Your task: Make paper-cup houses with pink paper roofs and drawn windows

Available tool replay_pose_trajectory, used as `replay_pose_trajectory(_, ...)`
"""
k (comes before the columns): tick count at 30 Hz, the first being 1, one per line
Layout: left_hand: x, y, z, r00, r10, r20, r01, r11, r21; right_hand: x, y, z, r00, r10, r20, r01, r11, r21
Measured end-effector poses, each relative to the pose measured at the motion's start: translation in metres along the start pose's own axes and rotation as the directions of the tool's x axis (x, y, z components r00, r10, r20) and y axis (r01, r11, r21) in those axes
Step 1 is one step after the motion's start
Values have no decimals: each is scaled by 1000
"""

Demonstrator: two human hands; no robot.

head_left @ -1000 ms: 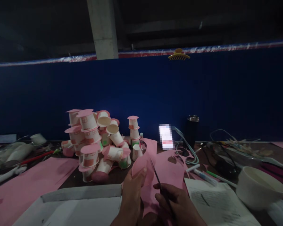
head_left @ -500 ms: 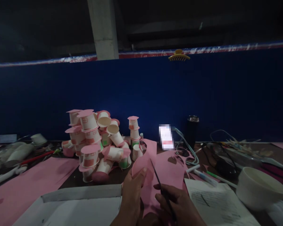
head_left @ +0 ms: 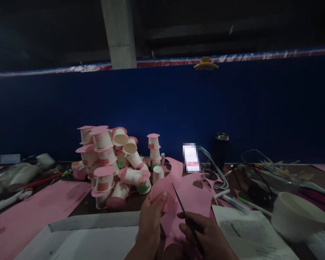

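Note:
My left hand (head_left: 151, 220) pinches a sheet of pink paper (head_left: 164, 186) between thumb and fingers. A curved edge shows on the paper, with a strip curling up at its top right. My right hand (head_left: 203, 231) is wrapped round dark scissors (head_left: 181, 204), whose blades point up and away from me and lie along the paper. The handles are partly hidden by my fingers. More cut pink paper (head_left: 199, 196) lies behind and below the hands. Left of them is a pile of white paper cups (head_left: 101, 139) with pink discs and drawn windows, some stacked, some lying on their sides.
A shallow white box (head_left: 94, 238) is at front left, beside large pink sheets (head_left: 47, 204). To the right are a written page (head_left: 249, 234), a white bowl-like cup (head_left: 298, 216), pens (head_left: 235, 204) and cables. A lit phone (head_left: 191, 157) and dark bottle (head_left: 221, 150) stand behind.
The held pink paper has turned slightly, and its curling upper strip has shifted a little to the right. Both hands stay almost where they were, with the same grips.

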State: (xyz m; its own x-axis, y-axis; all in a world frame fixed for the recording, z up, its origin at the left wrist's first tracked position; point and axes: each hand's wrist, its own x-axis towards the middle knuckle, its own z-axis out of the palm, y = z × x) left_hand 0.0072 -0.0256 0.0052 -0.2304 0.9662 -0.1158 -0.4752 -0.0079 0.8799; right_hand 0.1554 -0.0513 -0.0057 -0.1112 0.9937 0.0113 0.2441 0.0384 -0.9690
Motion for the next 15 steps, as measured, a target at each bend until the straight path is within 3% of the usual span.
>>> replay_pose_trajectory(7,1,0,-1,997,10,73,-10,1000,3,1,6,-1,999,-28,21,28,999,-21)
replay_pose_trajectory(15,3,-3,-4,1000,12,19,-12,1000,19,1,2,-3,998,-2,62,3,1000,-28)
